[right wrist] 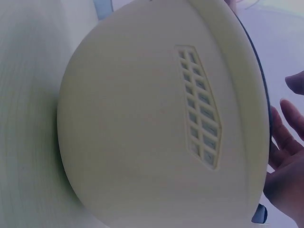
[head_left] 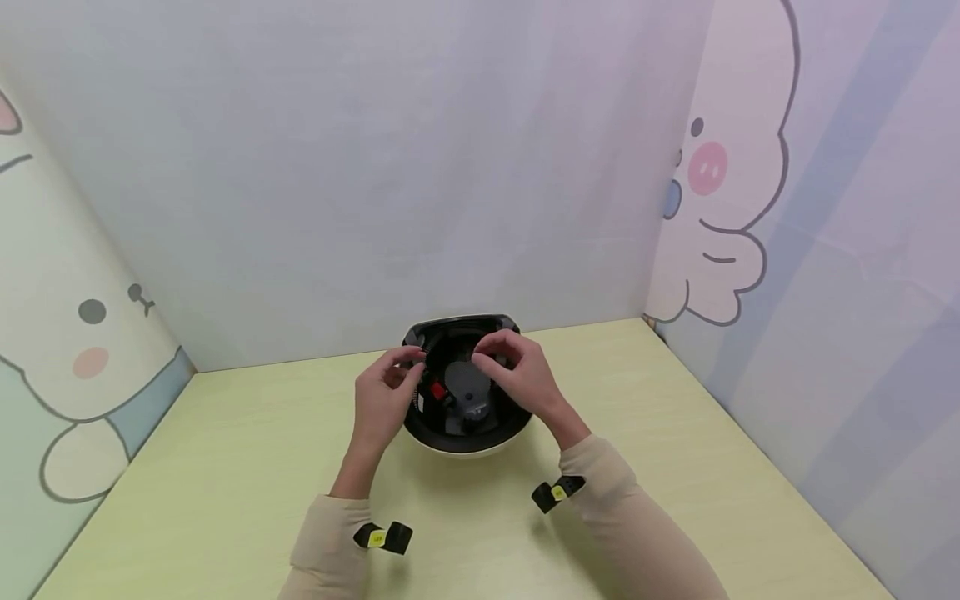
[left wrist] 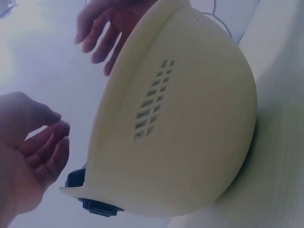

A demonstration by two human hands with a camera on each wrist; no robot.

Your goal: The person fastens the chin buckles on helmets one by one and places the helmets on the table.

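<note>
A cream helmet (head_left: 465, 454) lies upside down on the table, its black lining (head_left: 450, 437) facing up. Inside it show a red buckle (head_left: 438, 389) and a dark grey round pad (head_left: 467, 379). My left hand (head_left: 381, 400) hovers at the helmet's left rim; its thumb and fingertips come close together in the left wrist view, with nothing visible between them. Over the right part of the opening, my right hand (head_left: 532, 375) has its fingers loosely bent. The right wrist view shows that thumb apart from the fingers. Both wrist views show vent slots (left wrist: 154, 99) in the cream shell.
The pale yellow table (head_left: 247, 467) meets a grey-white backdrop (head_left: 360, 183) just behind the helmet. Cartoon-printed panels (head_left: 825, 275) stand at both sides. A black band with a yellow tag (head_left: 558, 492) sits on each wrist. A black fitting (left wrist: 97, 207) shows at the helmet's edge.
</note>
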